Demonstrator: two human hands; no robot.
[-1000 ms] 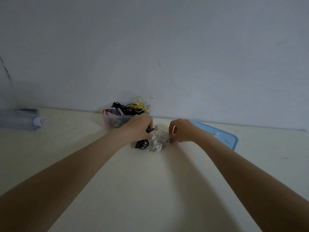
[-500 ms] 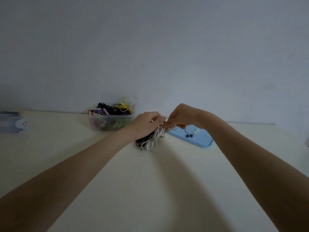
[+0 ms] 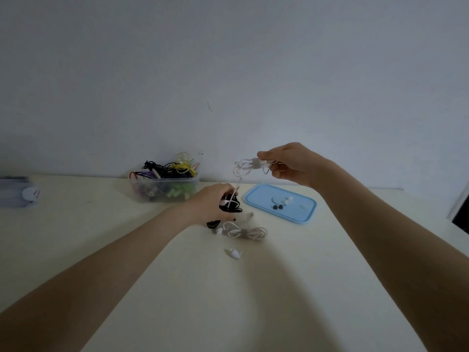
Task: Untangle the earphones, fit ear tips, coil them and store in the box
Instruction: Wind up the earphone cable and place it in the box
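My left hand grips a tangled bundle of black earphones just above the table. My right hand is raised and pinches a bunch of white earphone cable; one strand runs down from it into the black bundle. Another white coiled earphone lies on the table below my left hand, with a loose white earbud in front of it. The clear plastic box at the back holds several coloured earphones. Black ear tips and white ear tips lie on the blue lid.
The cream table runs back to a plain wall. At the far left edge stands a clear container with a white object. A dark object shows at the right edge.
My right hand has lifted up and to the right, pulling white cable out of the bundle. A white coil and an earbud now lie on the table. The camera view has shifted.
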